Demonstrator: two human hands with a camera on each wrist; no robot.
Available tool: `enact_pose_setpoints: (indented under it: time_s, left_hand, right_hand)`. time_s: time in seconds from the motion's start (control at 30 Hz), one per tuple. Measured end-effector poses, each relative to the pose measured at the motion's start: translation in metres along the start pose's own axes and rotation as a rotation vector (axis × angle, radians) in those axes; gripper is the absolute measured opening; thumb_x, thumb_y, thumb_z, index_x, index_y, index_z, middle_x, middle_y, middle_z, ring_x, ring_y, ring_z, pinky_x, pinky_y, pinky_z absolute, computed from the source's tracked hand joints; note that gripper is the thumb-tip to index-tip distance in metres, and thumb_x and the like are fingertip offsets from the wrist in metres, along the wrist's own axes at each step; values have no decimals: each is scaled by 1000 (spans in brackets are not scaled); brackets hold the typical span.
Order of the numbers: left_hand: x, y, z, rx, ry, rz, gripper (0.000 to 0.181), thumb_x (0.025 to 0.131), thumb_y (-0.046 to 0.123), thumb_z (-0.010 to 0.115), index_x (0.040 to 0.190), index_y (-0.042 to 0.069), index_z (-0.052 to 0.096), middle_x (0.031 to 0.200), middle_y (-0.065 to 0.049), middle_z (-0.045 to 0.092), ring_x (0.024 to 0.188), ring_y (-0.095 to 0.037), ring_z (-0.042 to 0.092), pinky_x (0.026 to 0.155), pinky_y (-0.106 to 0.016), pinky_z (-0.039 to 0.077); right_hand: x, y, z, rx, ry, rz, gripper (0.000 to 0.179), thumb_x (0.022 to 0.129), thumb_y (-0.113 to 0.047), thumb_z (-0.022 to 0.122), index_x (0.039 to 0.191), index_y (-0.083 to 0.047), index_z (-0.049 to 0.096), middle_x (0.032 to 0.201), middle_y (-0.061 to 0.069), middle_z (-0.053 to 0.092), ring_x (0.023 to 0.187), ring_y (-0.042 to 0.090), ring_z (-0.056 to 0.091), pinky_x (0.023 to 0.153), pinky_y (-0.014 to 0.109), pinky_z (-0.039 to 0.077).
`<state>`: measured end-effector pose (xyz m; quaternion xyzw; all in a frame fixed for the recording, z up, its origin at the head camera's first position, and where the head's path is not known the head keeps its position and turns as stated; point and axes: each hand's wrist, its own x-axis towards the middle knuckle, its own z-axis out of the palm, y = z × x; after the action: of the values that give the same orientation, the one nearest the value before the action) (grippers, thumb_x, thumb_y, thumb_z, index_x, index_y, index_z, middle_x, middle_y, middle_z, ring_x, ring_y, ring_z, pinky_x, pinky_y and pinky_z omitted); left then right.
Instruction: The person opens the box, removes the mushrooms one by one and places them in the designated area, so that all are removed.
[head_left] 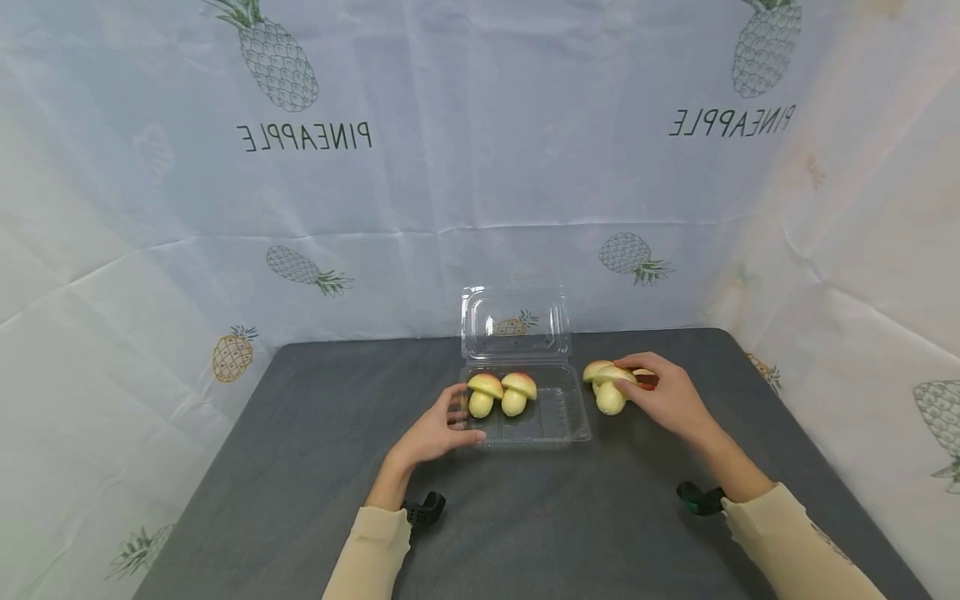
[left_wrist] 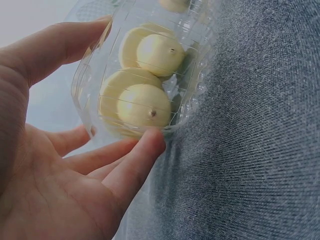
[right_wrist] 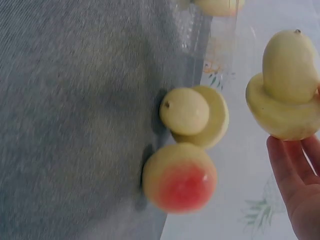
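Observation:
A clear plastic clamshell box (head_left: 564, 408) lies with its lid (head_left: 553, 325) raised at the back. Inside, on the left, two mushroom-shaped pieces (head_left: 517, 392) with yellow-red caps and pale stems sit side by side. My left hand (head_left: 433, 429) holds the box's left end, thumb at the near corner and fingers along the side. To the right of the box, my right hand (head_left: 667, 396) pinches another toy-like mushroom (right_wrist: 287, 75) by its cap, stem away from the fingers. Below it in the right wrist view are a pale mushroom (right_wrist: 185, 112) and one with a red cap (right_wrist: 180, 177).
The dark grey tabletop (head_left: 495, 517) ends at the back against a white pineapple-print cloth (head_left: 495, 183). More of this cloth hangs at both sides. Each wrist wears a black band with a small device (head_left: 425, 508).

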<state>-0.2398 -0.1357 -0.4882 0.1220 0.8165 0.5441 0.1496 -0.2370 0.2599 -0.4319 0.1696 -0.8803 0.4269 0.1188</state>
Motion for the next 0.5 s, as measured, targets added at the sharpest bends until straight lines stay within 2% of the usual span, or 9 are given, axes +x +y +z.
enact_pose_setpoints:
  time_s: [0.07, 0.13, 0.27, 0.37, 0.43, 0.5]
  left_hand:
    - [0, 0, 1, 5, 0, 0, 94, 91, 24, 79, 162, 12, 20, 160, -25, 26, 138, -45, 43, 106, -57, 47]
    - [1, 0, 1, 7, 2, 2, 94, 91, 24, 80, 162, 12, 20, 160, -25, 26, 138, -45, 43, 105, -57, 47]
    - [0, 1, 1, 8, 4, 2, 94, 90, 24, 80, 162, 12, 20, 160, -24, 27, 138, -45, 43, 105, -57, 47]
    - [0, 2, 1, 9, 4, -2, 94, 90, 24, 80, 162, 13, 20, 160, -24, 27, 138, -44, 43, 105, -57, 47]
    - [0, 2, 1, 8, 3, -4, 93, 91, 24, 80, 162, 13, 20, 160, -24, 27, 138, -45, 43, 105, -57, 47]
    - [0, 1, 1, 8, 1, -7, 93, 91, 23, 79, 162, 13, 20, 160, -24, 26, 138, -45, 43, 105, -57, 47]
  right_hand:
    - [-2, 3, -5, -15, 14, 2, 32, 97, -22, 73, 124, -6, 70, 120, 12, 66, 105, 32, 65, 87, 17, 54]
    - [-4, 5, -9, -29, 29, 1, 32, 98, -22, 72, 125, -6, 70, 120, 12, 66, 106, 26, 64, 86, 14, 52]
    - [-7, 9, -16, -57, 53, 2, 31, 99, -24, 71, 125, -8, 70, 121, 12, 66, 107, 21, 62, 90, 27, 56]
    - [-8, 13, -19, -67, 59, 3, 31, 100, -23, 70, 126, -8, 69, 121, 12, 66, 108, 26, 61, 91, 32, 56]
    - [-9, 14, -21, -69, 60, 1, 32, 100, -23, 70, 127, -7, 69, 121, 12, 66, 108, 28, 61, 91, 31, 55]
    - [-9, 16, -23, -74, 62, 3, 32, 100, -24, 70, 127, -7, 69, 121, 12, 65, 108, 24, 60, 90, 28, 55]
